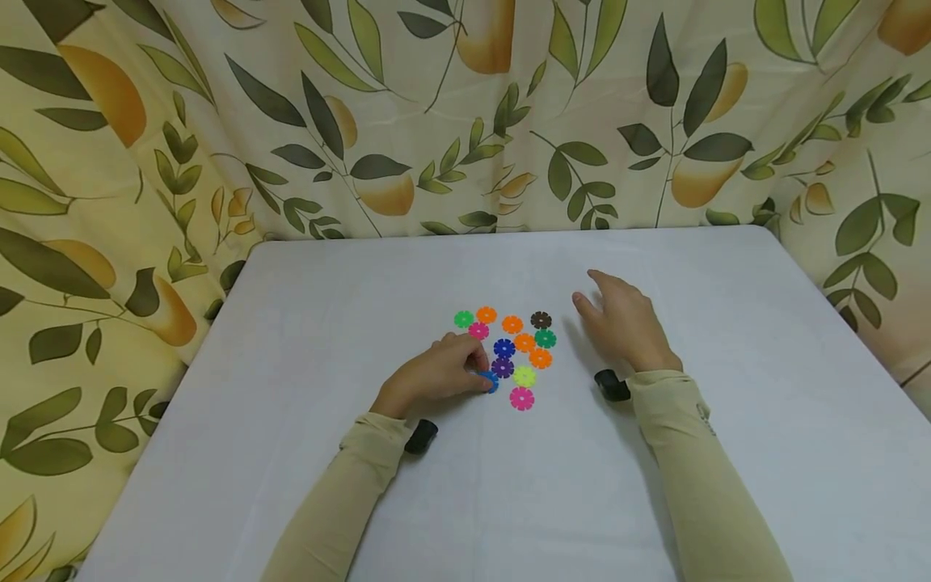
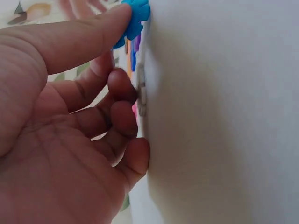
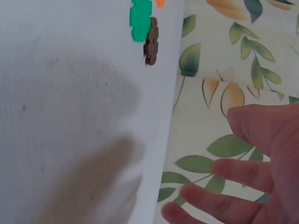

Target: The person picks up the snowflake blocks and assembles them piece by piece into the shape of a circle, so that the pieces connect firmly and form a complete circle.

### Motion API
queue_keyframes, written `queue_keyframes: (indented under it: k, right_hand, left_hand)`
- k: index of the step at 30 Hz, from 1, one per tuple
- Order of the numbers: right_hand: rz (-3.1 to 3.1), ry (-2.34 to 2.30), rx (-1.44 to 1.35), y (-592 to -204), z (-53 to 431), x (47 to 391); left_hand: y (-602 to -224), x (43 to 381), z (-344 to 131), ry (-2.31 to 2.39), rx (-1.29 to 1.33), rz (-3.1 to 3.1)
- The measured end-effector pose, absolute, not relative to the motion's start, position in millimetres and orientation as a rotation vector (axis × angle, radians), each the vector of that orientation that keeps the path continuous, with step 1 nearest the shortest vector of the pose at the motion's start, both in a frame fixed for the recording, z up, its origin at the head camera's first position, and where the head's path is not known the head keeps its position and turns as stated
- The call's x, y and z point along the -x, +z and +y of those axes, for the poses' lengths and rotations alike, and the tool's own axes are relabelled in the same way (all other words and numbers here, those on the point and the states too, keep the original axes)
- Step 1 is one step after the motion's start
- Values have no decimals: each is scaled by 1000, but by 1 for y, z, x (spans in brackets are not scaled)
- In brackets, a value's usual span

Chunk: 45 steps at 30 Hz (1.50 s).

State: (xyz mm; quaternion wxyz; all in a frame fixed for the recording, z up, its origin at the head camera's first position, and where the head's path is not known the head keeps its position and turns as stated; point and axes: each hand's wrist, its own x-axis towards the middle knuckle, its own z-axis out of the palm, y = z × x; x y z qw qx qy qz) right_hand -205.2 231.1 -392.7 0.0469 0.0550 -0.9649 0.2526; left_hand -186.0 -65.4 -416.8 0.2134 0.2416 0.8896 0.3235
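Observation:
My left hand (image 1: 444, 364) pinches a blue notched plastic disc (image 2: 136, 21) between thumb and index finger, low over the white table at the near left of a group of similar discs. Its other fingers curl loosely, and a pale grey disc (image 2: 142, 88) shows beside their tips in the left wrist view. Just right of the held piece lie a purple disc (image 1: 503, 368) and a dark blue disc (image 1: 504, 348). To the right of the group my right hand (image 1: 627, 323) hovers with fingers extended and holds nothing; nearest to it are a dark green disc (image 1: 545, 339) and a brown disc (image 1: 541, 320).
Several orange discs, one of them an orange disc (image 1: 541, 358), lie in the group. A yellow-green disc (image 1: 524, 377) and a pink disc (image 1: 521, 398) are at its near side. Behind the white-covered table (image 1: 349, 283) hangs a leaf-patterned curtain (image 1: 465, 162).

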Motion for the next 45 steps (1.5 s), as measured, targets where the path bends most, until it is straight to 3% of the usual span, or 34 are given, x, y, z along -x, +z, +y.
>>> queue_keyframes:
  k: [6, 20, 35, 45]
  right_hand:
    - [-2905, 940, -189, -395, 223, 208]
    - [-2944, 1129, -279, -414, 197, 209]
    - [-2997, 986, -353, -420, 189, 210]
    - [-3009, 1123, -187, -417, 195, 210]
  left_hand:
    - [-413, 191, -78, 1036, -655, 2365]
    - [-395, 204, -105, 1673, -355, 2195]
    - [-391, 208, -109, 1718, -456, 2190]
    - [-388, 206, -106, 1770, -461, 2179]
